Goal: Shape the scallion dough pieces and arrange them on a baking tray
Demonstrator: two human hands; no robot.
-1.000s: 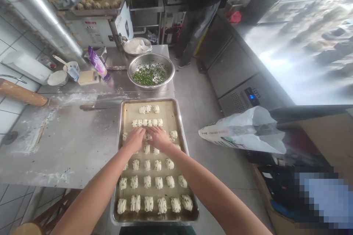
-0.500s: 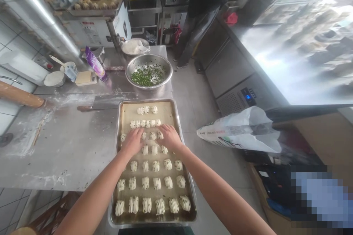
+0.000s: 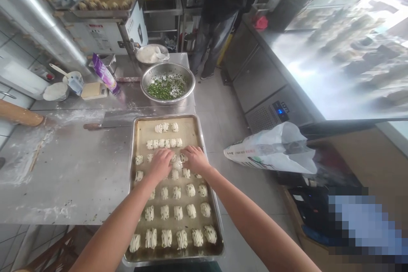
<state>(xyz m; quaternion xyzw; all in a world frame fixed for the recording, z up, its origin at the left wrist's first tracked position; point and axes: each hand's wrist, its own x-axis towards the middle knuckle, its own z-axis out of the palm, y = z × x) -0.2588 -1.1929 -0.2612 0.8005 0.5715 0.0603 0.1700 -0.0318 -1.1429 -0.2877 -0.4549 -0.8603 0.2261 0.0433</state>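
Observation:
A baking tray (image 3: pixel 196 129) lined with parchment holds rows of small, scallion-flecked dough rolls (image 3: pixel 165 238). Over its middle, my left hand (image 3: pixel 162 163) and my right hand (image 3: pixel 195 160) are curled close together. Between their fingertips is a pale, slightly blurred dough roll (image 3: pixel 177 164), gripped from both sides. My hands and forearms cover some rolls in the middle rows. Just beyond my fingers lies a tight row of touching rolls (image 3: pixel 164 143), and a shorter group (image 3: pixel 166 127) sits near the far edge.
Behind the tray stands a steel bowl (image 3: pixel 191 88) of chopped scallions. A cleaver (image 3: pixel 117 119) and a rolling pin (image 3: pixel 22 113) lie on the floured steel table (image 3: pixel 79 178) to the left. A plastic bag (image 3: pixel 255 148) is at right. A person (image 3: pixel 219 17) stands at the back.
My left hand has moved right, closer to my right hand, uncovering rolls on the left. The view has shifted slightly, and the person at the back has changed posture.

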